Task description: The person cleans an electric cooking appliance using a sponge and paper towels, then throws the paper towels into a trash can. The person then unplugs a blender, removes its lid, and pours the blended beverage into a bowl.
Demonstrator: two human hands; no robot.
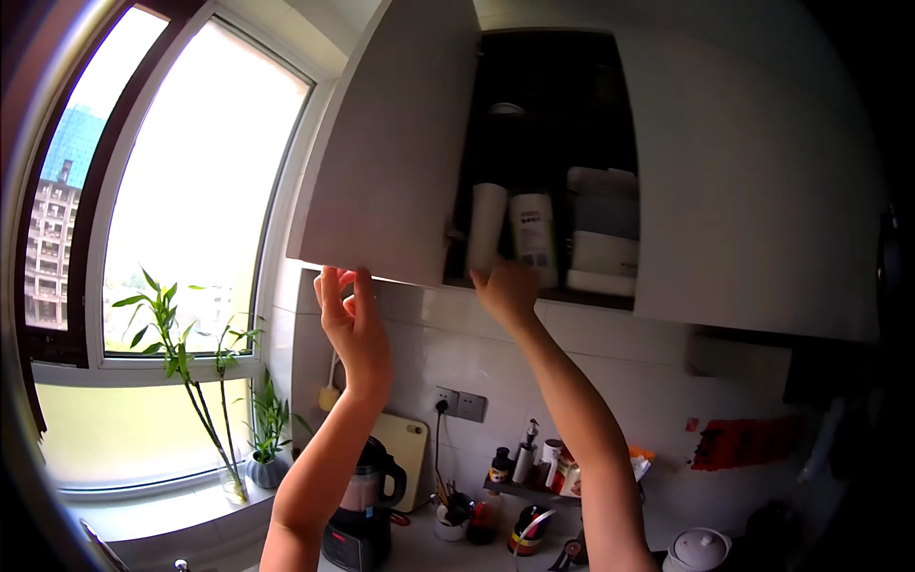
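Note:
A grey cabinet door [386, 153] stands swung out to the left. At its lower edge is my left hand [353, 319], raised with the fingers bent against that edge. My right hand [508, 291] reaches to the cabinet's bottom shelf, closed around the base of a plain white cylindrical container [487, 224], which leans slightly; the fingertips are partly hidden. Just right of it stands a white bottle [534, 234] with dark print and a label. Stacked pale boxes [603, 257] fill the shelf's right side. The upper shelf is dark, with a small pale dish [506, 109] showing.
A closed cabinet door [743, 181] adjoins on the right. Below stand a blender [362, 505], a cutting board [405, 453], a utensil holder [450, 522], a rack of bottles [524, 458] and a white lidded pot [698, 550]. Potted plants [270, 419] stand by the window at left.

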